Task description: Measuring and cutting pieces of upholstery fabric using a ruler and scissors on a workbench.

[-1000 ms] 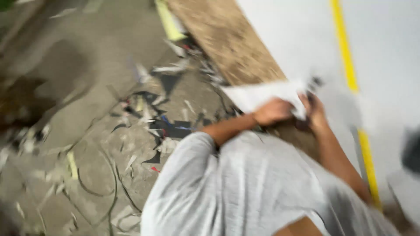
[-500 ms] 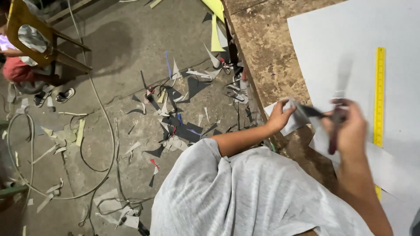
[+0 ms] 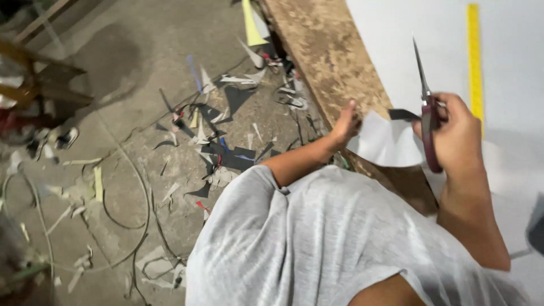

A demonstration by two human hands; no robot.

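Left hand [image 3: 347,122]: pinching near-left edge of white paper piece [image 3: 385,140], over brown board edge [image 3: 334,62]. Right hand [image 3: 453,133]: closed round scissors [image 3: 426,105], blades far-pointing. I judge paper light, floppy; best held near cut.

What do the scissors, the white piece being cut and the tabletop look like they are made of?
Scissors: thin grey blades, likely metal; dark red handles, probably plastic. White piece: thin matte sheet that curves in the left hand, so paper or thin card, or maybe plastic. Tabletop: brown, speckled and rough, probably chipboard or worn wood.
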